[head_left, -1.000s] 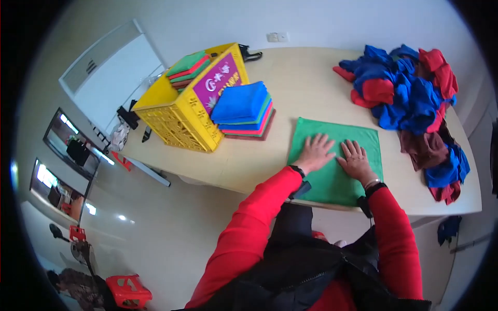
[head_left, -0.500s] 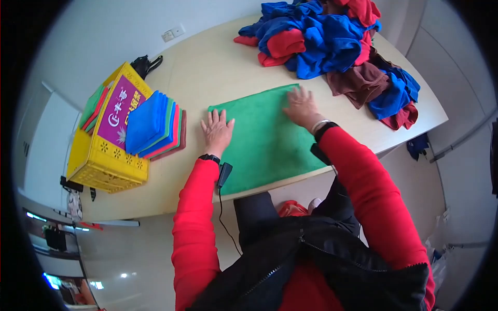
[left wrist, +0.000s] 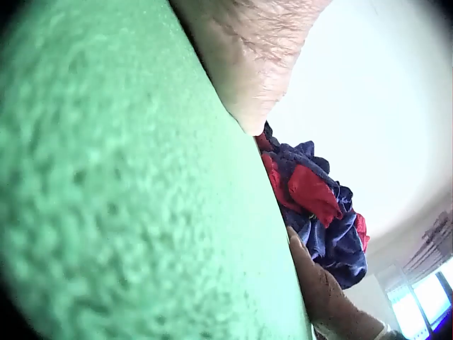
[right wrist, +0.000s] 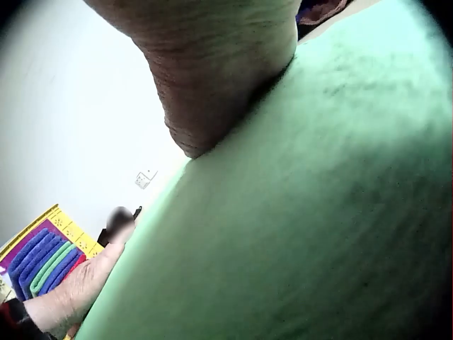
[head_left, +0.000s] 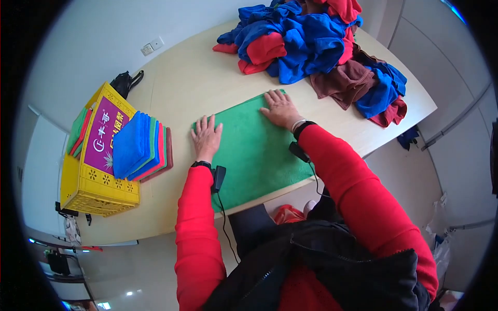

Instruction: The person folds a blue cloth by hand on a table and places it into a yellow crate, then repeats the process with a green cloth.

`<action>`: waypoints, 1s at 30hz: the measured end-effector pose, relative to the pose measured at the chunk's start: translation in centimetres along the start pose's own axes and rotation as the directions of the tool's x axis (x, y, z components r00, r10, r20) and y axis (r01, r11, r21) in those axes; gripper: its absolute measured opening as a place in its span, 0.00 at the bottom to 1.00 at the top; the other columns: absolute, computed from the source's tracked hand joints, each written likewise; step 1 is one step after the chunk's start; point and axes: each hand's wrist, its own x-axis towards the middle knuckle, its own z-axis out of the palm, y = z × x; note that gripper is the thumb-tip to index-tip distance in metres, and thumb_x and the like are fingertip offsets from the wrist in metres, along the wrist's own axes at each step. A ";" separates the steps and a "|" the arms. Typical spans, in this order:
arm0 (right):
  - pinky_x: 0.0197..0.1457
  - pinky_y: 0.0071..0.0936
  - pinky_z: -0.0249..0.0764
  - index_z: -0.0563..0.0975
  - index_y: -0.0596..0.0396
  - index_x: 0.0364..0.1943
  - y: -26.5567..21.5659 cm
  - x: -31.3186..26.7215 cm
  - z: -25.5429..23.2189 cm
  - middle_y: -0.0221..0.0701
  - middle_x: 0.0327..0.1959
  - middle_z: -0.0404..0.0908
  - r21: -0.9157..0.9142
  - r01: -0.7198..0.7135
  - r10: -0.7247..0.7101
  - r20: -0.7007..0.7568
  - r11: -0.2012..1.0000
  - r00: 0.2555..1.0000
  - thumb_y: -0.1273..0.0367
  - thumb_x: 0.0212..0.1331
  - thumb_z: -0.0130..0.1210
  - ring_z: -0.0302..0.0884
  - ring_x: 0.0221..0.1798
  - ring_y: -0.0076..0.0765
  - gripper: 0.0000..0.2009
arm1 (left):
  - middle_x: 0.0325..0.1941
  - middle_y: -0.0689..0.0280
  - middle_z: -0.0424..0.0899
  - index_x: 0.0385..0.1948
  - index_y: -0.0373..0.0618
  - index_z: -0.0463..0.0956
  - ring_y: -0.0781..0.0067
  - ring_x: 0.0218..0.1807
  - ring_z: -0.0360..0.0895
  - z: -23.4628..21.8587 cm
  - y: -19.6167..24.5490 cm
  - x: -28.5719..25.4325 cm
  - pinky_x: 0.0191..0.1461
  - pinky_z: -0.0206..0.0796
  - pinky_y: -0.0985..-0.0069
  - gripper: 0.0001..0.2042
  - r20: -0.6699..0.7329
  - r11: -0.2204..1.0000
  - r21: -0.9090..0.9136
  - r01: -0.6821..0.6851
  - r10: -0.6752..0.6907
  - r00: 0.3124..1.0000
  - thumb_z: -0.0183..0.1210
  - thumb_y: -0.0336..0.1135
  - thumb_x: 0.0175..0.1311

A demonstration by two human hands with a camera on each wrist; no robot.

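A green cloth (head_left: 249, 150) lies spread flat on the table, its near edge at the table's front. My left hand (head_left: 207, 139) rests on its left side near the far left corner, fingers straight and spread. Near the far right corner my right hand (head_left: 281, 110) presses flat on the cloth, fingers extended. In the left wrist view the green cloth (left wrist: 120, 184) fills the left side, with the left hand (left wrist: 248, 57) at the top and the right hand (left wrist: 333, 297) beyond. The right wrist view shows the right hand (right wrist: 219, 71) against the cloth.
A stack of folded cloths (head_left: 136, 145) in several colours stands to the left, beside a yellow crate (head_left: 101, 194) with more folded cloths (head_left: 79, 129) inside. A loose heap of blue and red cloths (head_left: 306, 41) lies at the back, with a brown cloth (head_left: 345, 83) at its right.
My hands have moved apart, to the left and right sides of the green cloth. The head view has swung right, so the crate and heap appear farther left.
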 end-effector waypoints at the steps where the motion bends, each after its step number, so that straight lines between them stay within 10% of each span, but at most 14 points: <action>1: 0.81 0.50 0.43 0.60 0.51 0.74 0.8 -0.2 -0.6 0.37 0.78 0.57 0.004 -0.033 0.033 0.003 0.999 0.999 0.44 0.69 0.43 0.45 0.81 0.46 0.36 | 0.80 0.59 0.56 0.74 0.56 0.59 0.53 0.80 0.49 -0.2 -0.3 -0.1 0.79 0.38 0.41 0.30 0.004 0.999 -0.019 0.050 -0.050 0.999 0.43 0.58 0.74; 8: 0.79 0.53 0.50 0.59 0.55 0.74 3.1 -2.7 -3.9 0.42 0.77 0.57 -0.054 -0.140 0.143 0.075 0.989 0.987 0.44 0.69 0.44 0.49 0.80 0.51 0.38 | 0.80 0.57 0.53 0.75 0.54 0.57 0.53 0.81 0.46 -1.6 -1.5 -1.8 0.79 0.37 0.41 0.32 0.049 0.959 -0.042 0.279 -0.277 0.960 0.42 0.59 0.74; 14: 0.78 0.56 0.51 0.62 0.54 0.73 -5.0 -14.0 -4.4 0.43 0.77 0.58 -0.050 0.222 -0.220 0.042 0.974 0.975 0.44 0.68 0.47 0.51 0.79 0.53 0.37 | 0.81 0.55 0.52 0.74 0.50 0.58 0.50 0.81 0.45 -6.6 5.9 -12.0 0.80 0.36 0.43 0.30 0.148 0.989 0.012 -0.145 0.142 0.979 0.43 0.54 0.75; 19: 0.79 0.53 0.49 0.63 0.52 0.72 -8.7 -20.4 -3.3 0.42 0.76 0.59 0.067 0.339 -0.340 0.005 0.939 0.940 0.47 0.68 0.49 0.52 0.79 0.51 0.34 | 0.80 0.55 0.53 0.74 0.49 0.58 0.51 0.81 0.47 -7.0 7.8 -20.8 0.80 0.35 0.47 0.29 0.097 0.967 -0.097 -0.236 0.245 0.965 0.47 0.50 0.74; 30: 0.79 0.47 0.50 0.68 0.52 0.68 0.5 -24.1 -7.3 0.42 0.72 0.64 -0.062 0.038 -0.045 -0.124 0.997 0.991 0.53 0.68 0.51 0.57 0.77 0.50 0.29 | 0.77 0.56 0.59 0.70 0.47 0.64 0.50 0.78 0.53 -8.5 3.0 -26.1 0.79 0.43 0.50 0.30 0.002 0.964 -0.122 -0.237 0.239 0.971 0.59 0.44 0.67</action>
